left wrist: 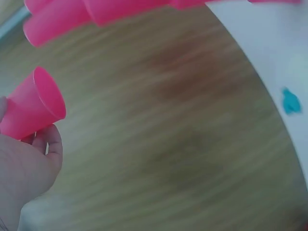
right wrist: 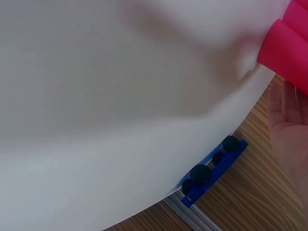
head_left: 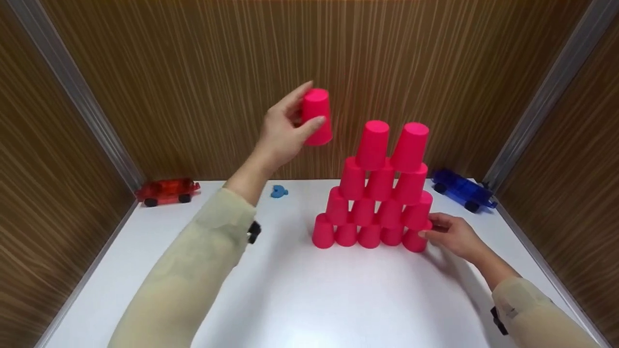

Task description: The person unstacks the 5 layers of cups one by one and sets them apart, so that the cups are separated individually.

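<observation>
My left hand holds an upside-down pink cup in the air, left of the top of a cup stack and apart from it. Its thumb lies across the near side of the cup; the left wrist view shows the cup's open rim. The stack is built of several pink cups, all mouth down in rows that narrow upward, with two cups on top. Low at the right end, my right hand holds the end cup of the bottom row, thumb in front and fingers toward the back.
A red toy car is at the back left of the white table. Behind the stack at the right stands a blue toy car. A small blue piece lies near the back edge. Wood-grain walls enclose the table.
</observation>
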A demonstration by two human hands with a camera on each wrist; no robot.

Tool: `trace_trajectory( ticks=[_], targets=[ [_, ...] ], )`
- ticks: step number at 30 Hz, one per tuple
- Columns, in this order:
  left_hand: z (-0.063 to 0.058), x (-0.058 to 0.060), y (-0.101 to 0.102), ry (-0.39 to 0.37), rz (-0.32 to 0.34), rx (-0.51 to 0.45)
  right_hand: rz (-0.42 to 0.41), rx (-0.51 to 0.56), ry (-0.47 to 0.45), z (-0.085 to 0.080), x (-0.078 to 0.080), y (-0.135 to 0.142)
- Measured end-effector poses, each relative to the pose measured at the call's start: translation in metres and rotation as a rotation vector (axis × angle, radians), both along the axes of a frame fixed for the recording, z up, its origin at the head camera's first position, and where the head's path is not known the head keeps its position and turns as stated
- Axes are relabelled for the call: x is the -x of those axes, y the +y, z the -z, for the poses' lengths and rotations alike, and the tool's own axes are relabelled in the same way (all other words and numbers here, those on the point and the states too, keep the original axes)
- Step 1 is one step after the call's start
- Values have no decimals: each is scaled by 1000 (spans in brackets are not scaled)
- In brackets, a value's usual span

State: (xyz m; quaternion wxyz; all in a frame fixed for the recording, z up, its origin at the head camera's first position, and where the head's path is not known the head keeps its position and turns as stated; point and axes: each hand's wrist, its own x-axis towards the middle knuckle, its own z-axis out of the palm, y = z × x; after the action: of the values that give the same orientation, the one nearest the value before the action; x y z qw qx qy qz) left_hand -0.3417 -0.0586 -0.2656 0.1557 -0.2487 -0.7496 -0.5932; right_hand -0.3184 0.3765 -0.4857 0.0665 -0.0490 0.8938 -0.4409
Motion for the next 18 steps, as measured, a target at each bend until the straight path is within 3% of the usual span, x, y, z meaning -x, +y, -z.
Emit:
trace_trajectory(
  ticks=[7, 18],
  targets=[
    [45, -5, -59, -71, -110, 33, 25, -24, -6, -1, -4, 15],
    [122, -18, -146, -263, -247, 37, 27, -42, 38, 1, -3, 24]
  ],
)
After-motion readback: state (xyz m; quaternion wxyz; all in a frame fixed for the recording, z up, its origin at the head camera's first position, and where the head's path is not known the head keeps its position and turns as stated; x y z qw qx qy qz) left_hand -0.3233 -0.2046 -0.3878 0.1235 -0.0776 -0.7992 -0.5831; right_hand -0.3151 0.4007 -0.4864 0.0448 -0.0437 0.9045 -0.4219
